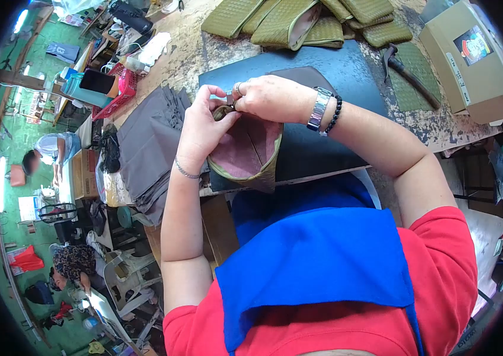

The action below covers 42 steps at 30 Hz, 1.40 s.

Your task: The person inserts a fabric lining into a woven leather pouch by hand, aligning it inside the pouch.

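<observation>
An olive woven pouch [242,155] stands mouth-up at the near edge of a dark work mat [346,77], its pink lining showing. My left hand [205,121] is closed on the far side of the pouch's rim, thumb and fingers pinching a bunched fold. Right beside it, my right hand [272,98] has its fingers closed on the same spot of the rim. A small shiny piece shows between the fingertips, too small to name. Behind the right hand lies a flat dark grey sheet [306,76].
Several olive woven pouches [287,26] lie piled at the back. A hammer [411,77] rests on a woven olive piece beside a cardboard box [468,62]. Stacked dark grey sheets [153,142] and a red basket [122,92] are at left. Two people sit farther left.
</observation>
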Each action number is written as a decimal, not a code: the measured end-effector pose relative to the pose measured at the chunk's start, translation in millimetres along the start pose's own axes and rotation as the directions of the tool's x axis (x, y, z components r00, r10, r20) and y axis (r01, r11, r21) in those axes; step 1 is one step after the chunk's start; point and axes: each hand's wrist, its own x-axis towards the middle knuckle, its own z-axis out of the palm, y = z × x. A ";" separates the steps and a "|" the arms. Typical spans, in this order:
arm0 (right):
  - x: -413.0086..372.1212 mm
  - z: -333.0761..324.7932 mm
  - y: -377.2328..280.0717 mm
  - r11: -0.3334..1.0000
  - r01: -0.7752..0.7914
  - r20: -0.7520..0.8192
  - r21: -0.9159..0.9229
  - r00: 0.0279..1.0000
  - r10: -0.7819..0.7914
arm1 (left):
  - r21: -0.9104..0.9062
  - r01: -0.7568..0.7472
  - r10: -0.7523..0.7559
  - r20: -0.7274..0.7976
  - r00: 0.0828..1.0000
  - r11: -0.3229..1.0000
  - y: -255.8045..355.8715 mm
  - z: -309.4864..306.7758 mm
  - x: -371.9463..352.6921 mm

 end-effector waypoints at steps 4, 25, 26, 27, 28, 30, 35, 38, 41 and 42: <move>-2.0 -3.8 0.3 0.998 0.040 -0.044 0.043 0.998 -0.038 | -0.013 0.000 0.000 -0.028 1.000 1.000 -9.7 2.2 2.9; -20.4 -42.6 0.2 0.890 -0.246 -0.210 0.384 0.916 0.343 | 0.544 0.040 0.076 -0.189 0.979 0.838 7.1 -24.9 5.4; -34.0 -45.5 0.1 0.911 -0.305 -0.120 0.276 0.930 0.348 | 0.592 0.079 0.051 -0.200 0.978 0.802 3.8 -33.3 2.7; -47.8 -47.5 -0.4 0.923 -0.349 -0.027 0.160 0.933 0.358 | 0.635 0.120 0.025 -0.215 0.976 0.763 0.4 -40.2 -0.1; -62.8 -39.9 -0.2 0.930 -0.361 -0.003 0.063 0.932 0.362 | 0.610 0.126 -0.015 -0.184 0.983 0.782 -3.7 -46.5 -3.1; -83.1 -25.7 -1.4 0.912 -0.398 0.066 -0.101 0.912 0.405 | 0.562 0.137 -0.087 -0.115 0.990 0.816 -9.2 -53.1 -6.5; -94.5 -19.3 4.9 0.865 -0.497 -0.097 0.073 0.859 0.502 | 0.233 0.266 -0.285 0.052 0.957 0.935 -16.3 -46.8 -7.9; -90.7 -29.9 11.1 0.656 -0.504 -0.299 0.561 0.615 0.729 | -0.107 0.335 -0.317 0.158 0.935 0.936 -27.2 -50.5 -2.1; -103.0 -17.3 35.2 0.583 -0.347 -0.316 0.734 0.585 0.747 | -0.224 0.350 -0.311 0.192 0.931 0.910 -26.9 -46.3 -1.4; -108.7 -15.1 39.9 0.617 -0.396 -0.297 0.680 0.620 0.726 | -0.235 0.360 -0.321 0.188 0.928 0.903 -30.7 -42.8 -1.5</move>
